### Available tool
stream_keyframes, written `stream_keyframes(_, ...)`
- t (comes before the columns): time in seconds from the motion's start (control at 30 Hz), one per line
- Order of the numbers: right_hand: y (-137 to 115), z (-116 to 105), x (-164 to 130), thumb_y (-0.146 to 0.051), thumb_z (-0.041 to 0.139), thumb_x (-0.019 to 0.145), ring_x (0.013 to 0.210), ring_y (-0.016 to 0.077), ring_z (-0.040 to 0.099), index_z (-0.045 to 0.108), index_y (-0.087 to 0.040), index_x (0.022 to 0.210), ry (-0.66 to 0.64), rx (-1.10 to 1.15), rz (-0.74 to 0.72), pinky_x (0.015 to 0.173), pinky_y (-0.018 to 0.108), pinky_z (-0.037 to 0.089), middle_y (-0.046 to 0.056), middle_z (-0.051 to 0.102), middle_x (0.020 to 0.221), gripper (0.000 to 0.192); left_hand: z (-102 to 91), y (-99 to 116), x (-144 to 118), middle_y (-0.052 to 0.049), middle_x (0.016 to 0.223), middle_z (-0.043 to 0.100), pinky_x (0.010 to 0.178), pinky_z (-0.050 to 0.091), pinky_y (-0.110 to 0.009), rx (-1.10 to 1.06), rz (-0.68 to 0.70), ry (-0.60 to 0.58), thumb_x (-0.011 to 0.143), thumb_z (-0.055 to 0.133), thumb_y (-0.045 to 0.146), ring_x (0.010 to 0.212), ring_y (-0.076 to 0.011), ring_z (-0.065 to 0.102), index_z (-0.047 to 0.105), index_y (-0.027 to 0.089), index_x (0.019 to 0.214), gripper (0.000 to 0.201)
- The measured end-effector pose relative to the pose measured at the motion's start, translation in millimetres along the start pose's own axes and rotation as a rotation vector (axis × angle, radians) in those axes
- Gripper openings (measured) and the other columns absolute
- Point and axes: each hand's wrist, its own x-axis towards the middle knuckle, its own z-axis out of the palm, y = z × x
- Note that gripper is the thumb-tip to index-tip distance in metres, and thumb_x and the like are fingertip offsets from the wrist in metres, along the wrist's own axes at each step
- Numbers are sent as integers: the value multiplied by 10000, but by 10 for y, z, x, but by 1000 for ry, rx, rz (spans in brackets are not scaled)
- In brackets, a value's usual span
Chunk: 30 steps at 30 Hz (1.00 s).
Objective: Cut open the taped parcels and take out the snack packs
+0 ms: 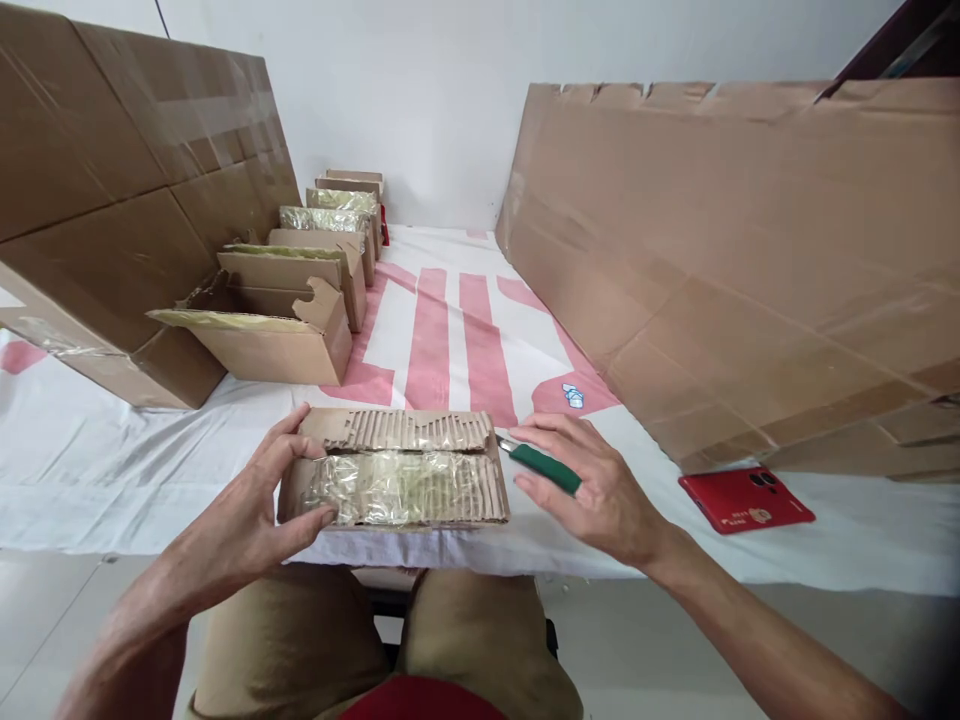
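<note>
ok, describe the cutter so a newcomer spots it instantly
Start at the white cloth-covered table and find the torn cardboard piece at its near edge. Just right of it, the right hand holds a utility knife. It is the only green thing here, slim, with its metal tip toward the cardboard.

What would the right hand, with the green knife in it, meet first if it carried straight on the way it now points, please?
Most likely the cardboard piece: the right hand points left, and the green knife has its tip right at that piece's right edge.
</note>
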Motion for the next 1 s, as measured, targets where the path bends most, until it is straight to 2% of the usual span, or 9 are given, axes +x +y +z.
stream_keyframes(0.17, -434, -28, 289, -436, 707, 964, 1100, 297, 648, 570, -142, 1372, -85, 15, -188, 933, 476, 531, 152, 693, 1257, 521, 20, 141, -1, -196, 1711, 323, 1069, 549, -594, 67, 44, 155, 950, 643, 386, 1541, -410, 409, 572, 234, 1092, 220)
stream_keyframes(0.3, -496, 133, 286, -144, 647, 970, 934, 241, 625, 611, -161, 1146, 53, -117, -274, 820, 399, 498, 91, 726, 1014, 180, 116, 306, -122, -195, 1692, 363, 1106, 529, -564, 136, 149, 427, 900, 719, 191, 1523, -383, 445, 570, 228, 1062, 224)
stream_keyframes(0.37, -513, 200, 214, -32, 561, 962, 882, 221, 605, 610, -178, 1042, 127, -180, -352, 794, 380, 462, 73, 717, 949, 174, 183, 348, -228, -178, 1655, 430, 1169, 479, -530, 118, 189, 498, 862, 722, 66, 1516, -328, 465, 553, 226, 1041, 293)
stream_keyframes(0.47, -557, 238, 84, -33, 480, 980, 902, 226, 608, 630, -174, 1040, 98, -226, -426, 842, 403, 437, 76, 722, 954, 213, 283, 339, -377, -176, 1487, 598, 1218, 419, -506, 82, 273, 484, 851, 655, -45, 1486, -269, 498, 557, 205, 1046, 331)
stream_keyframes(0.53, -591, 197, 32, -223, 464, 1062, 924, 240, 612, 648, -164, 1053, 19, -175, -407, 880, 429, 432, 86, 718, 965, 193, 342, 308, -439, -170, 1333, 680, 1209, 416, -511, 87, 317, 436, 856, 595, -80, 1451, -267, 527, 587, 182, 1049, 326)
stream_keyframes(0.67, -622, 11, 98, -644, 356, 1082, 1080, 261, 611, 691, -178, 1065, -109, 59, -265, 953, 449, 436, 113, 703, 1125, 575, 419, 267, -473, -181, 1267, 699, 1155, 455, -520, 85, 312, 436, 841, 542, -102, 1405, -296, 556, 613, 162, 1043, 339)
stream_keyframes(0.83, -563, -16, 349, -547, 387, 1108, 1428, 322, 456, 773, -233, 1077, -267, -1, -170, 1100, 526, 395, 125, 539, 1552, 499, 451, 276, -473, -148, 1273, 698, 1132, 479, -518, 88, 281, 470, 854, 526, -82, 1385, -289, 572, 606, 192, 1058, 350)
stream_keyframes(0.93, -533, 70, 447, -474, 423, 1107, 1425, 345, 466, 760, -231, 1165, -355, -86, -128, 1094, 556, 425, 146, 507, 1584, 419, 466, 292, -497, -151, 1310, 676, 1098, 513, -513, 84, 254, 459, 854, 525, -77, 1395, -299, 562, 599, 204, 1060, 356)
stream_keyframes(1.0, -521, 107, 499, -477, 443, 1097, 1378, 350, 508, 694, -221, 1304, -326, -138, -100, 1081, 561, 448, 167, 516, 1571, 414, 484, 303, -518, -156, 1333, 660, 1077, 533, -516, 67, 236, 459, 850, 515, -82, 1402, -308, 554, 593, 207, 1054, 362)
